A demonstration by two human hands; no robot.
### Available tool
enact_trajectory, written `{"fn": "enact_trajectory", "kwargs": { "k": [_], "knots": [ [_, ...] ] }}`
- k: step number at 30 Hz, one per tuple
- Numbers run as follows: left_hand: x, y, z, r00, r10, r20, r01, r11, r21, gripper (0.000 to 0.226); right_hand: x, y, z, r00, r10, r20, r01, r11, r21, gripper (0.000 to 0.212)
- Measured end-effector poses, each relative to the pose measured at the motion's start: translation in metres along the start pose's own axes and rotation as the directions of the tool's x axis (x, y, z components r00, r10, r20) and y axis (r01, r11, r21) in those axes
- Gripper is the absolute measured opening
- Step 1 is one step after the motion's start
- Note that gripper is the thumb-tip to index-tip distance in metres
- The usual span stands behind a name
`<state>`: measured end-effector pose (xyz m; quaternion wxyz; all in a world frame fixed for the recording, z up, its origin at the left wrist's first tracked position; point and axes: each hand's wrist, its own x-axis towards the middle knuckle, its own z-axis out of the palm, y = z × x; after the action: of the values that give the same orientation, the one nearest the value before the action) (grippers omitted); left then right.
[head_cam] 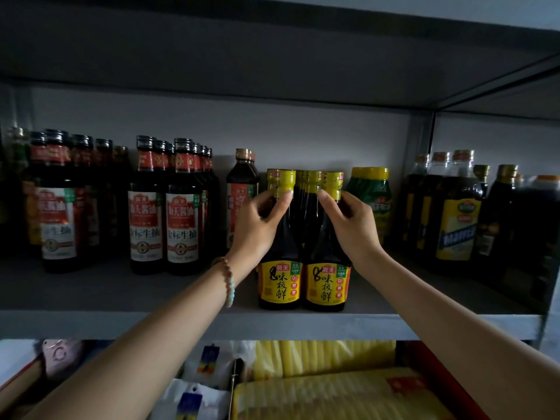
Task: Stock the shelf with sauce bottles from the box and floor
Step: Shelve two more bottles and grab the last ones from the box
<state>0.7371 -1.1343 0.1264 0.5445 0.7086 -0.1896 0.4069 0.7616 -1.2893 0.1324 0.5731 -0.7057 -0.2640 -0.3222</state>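
Note:
Two dark sauce bottles with yellow caps and yellow labels stand side by side at the front edge of the grey shelf [121, 292]. My left hand [257, 225] grips the neck of the left bottle [280, 283], thumb just under its cap. My right hand [351, 228] grips the neck of the right bottle [327, 286] the same way. More yellow-capped bottles stand directly behind these two. Both bottles are upright with their bases on the shelf.
Rows of red-labelled soy sauce bottles [181, 222] fill the shelf to the left. A green-labelled bottle [371, 195] and dark bottles with yellow labels [457, 228] stand to the right. Below the shelf lie yellow packets [333, 392] and white bags [194, 398].

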Motion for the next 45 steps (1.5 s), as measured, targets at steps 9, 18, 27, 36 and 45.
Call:
{"fn": "enact_trajectory", "kwargs": {
  "k": [9, 18, 27, 36, 45],
  "knots": [
    [-0.045, -0.012, -0.027, 0.937, -0.163, 0.308, 0.091, 0.968, 0.235, 0.072, -0.036, 0.019, -0.034, 0.955, 0.103, 0.277, -0.095, 0.995, -0.041, 0.055],
    [-0.057, -0.015, -0.036, 0.887, -0.332, 0.322, 0.261, 0.934, 0.244, 0.088, -0.053, 0.036, -0.048, 0.925, 0.146, 0.352, -0.185, 0.98, 0.079, 0.066],
    [-0.058, -0.013, -0.036, 0.9, -0.33, 0.286, 0.239, 0.92, 0.311, 0.089, -0.053, 0.038, -0.045, 0.939, 0.125, 0.319, -0.152, 0.987, 0.061, 0.053],
    [-0.058, -0.009, -0.033, 0.887, -0.364, 0.282, 0.262, 0.903, 0.341, 0.085, -0.047, 0.043, -0.039, 0.933, 0.127, 0.336, -0.149, 0.988, 0.042, 0.057],
    [-0.055, -0.014, -0.034, 0.881, -0.394, 0.26, 0.29, 0.886, 0.361, 0.091, -0.045, 0.045, -0.034, 0.926, 0.125, 0.356, -0.147, 0.988, 0.035, 0.06]
  ]
}}
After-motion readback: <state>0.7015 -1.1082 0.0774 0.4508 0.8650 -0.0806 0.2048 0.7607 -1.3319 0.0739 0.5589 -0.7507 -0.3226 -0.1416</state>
